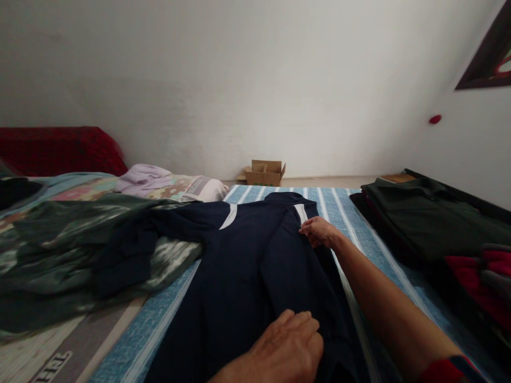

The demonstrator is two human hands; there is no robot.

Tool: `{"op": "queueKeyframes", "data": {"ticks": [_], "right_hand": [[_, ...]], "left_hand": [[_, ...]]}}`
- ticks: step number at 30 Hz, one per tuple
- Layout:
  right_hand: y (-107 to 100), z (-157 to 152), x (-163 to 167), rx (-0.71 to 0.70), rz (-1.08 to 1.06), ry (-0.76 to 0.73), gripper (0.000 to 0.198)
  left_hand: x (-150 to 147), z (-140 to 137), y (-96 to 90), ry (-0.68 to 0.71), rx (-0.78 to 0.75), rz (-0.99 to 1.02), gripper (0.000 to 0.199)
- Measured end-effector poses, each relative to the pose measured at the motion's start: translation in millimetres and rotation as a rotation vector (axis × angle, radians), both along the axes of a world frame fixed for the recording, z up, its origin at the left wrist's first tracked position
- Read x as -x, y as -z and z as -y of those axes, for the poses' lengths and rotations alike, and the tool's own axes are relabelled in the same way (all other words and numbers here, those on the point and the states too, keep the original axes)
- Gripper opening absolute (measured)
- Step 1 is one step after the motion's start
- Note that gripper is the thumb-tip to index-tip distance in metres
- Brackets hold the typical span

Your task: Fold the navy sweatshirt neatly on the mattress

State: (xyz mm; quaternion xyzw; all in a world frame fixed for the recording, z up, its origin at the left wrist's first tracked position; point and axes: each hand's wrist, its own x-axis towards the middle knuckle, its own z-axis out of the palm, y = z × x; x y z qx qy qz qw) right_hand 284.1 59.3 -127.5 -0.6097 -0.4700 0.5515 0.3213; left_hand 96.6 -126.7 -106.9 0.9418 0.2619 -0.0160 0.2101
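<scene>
A dark navy jacket (239, 266) with white shoulder stripes lies spread on the bed, its collar pointing to the wall. Its right-side sleeve is folded inward over the body, while the other sleeve stretches out to the left. At the right shoulder, just by the white stripe, my right hand (318, 232) pinches the cloth between thumb and fingers. Nearer to me, my left hand (289, 340) is on the lower part of the folded sleeve with its fingers curled onto the fabric; the fingertips are hidden beneath it.
A blue striped sheet (339, 205) covers the bed. Camouflage clothing (51, 255) lies at left, with a lilac cloth (143, 179) behind it. Folded dark clothes (435, 218) are stacked at right, near a magenta garment (475, 276). A cardboard box (263, 174) stands by the wall.
</scene>
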Motion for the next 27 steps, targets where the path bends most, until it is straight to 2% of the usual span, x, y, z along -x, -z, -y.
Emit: {"op": "queueKeyframes", "data": {"ticks": [3, 6, 8, 10, 12, 14, 17, 27], "right_hand": [[-3.5, -15.5, 5.9, -0.032, 0.08, 0.036, 0.022], [-4.4, -36.4, 14.1, -0.069, 0.183, 0.089, 0.022], [-3.3, -50.4, 20.2, -0.091, 0.263, 0.123, 0.021], [-1.5, -62.5, 26.0, -0.118, 0.347, 0.153, 0.021], [0.2, -71.9, 30.8, -0.149, 0.426, 0.172, 0.021], [1.3, -78.6, 34.3, -0.178, 0.494, 0.179, 0.021], [2.1, -83.6, 37.5, -0.21, 0.576, 0.18, 0.018], [6.0, -74.7, 46.4, -0.253, 0.726, 0.196, 0.023]], "left_hand": [[8.8, -2.9, -33.8, -0.007, 0.116, 0.046, 0.046], [9.1, -17.8, -49.5, -0.171, 0.132, 0.14, 0.057], [3.1, -35.1, -43.5, -0.351, 0.02, 0.156, 0.051], [-4.8, -55.0, -28.5, -0.485, -0.146, 0.123, 0.047], [-11.3, -73.1, -11.3, -0.501, -0.205, 0.061, 0.055], [-14.6, -85.8, 3.3, -0.507, -0.201, 0.0, 0.067], [-14.8, -93.0, 17.6, -0.524, -0.18, -0.037, 0.08], [-13.7, -89.1, 35.1, -0.501, -0.208, -0.039, 0.086]]}}
